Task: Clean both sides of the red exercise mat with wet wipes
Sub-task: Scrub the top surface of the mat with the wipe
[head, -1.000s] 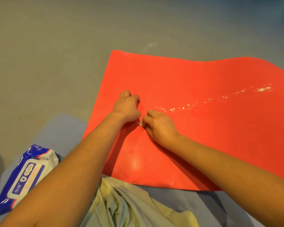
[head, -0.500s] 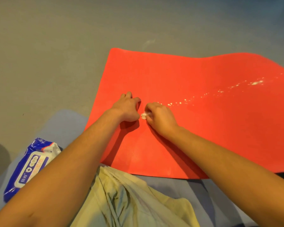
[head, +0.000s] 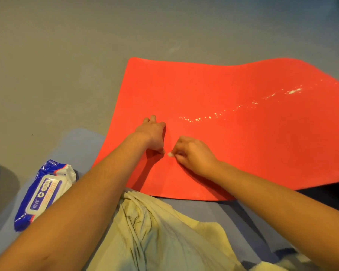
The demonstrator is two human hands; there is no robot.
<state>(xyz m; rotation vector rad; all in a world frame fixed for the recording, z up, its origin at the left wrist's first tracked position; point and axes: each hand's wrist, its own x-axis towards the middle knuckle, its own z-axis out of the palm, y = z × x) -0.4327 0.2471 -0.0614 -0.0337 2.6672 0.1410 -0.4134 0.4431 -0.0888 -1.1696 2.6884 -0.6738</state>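
Red mat point(head: 233, 106) top part-wiped; right hand point(head: 194, 155) pinches wipe point(head: 169, 154), left hand point(head: 154, 133) presses mat, fingers loose; underside likely undone.

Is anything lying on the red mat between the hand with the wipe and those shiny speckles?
Nothing visible. Bare red mat lies between the right hand, pinching the wipe, and the shiny speckles; the left hand rests to its left.

Smooth grey-green floor point(head: 67, 55), matte, filling the upper and left part of the view. Pale scuff point(head: 174, 50) far out on it, tiny dark speck point(head: 32, 134) at the left. Nearer, a flat blue-grey pad point(head: 86, 145) lying on it. Warm, soft light.
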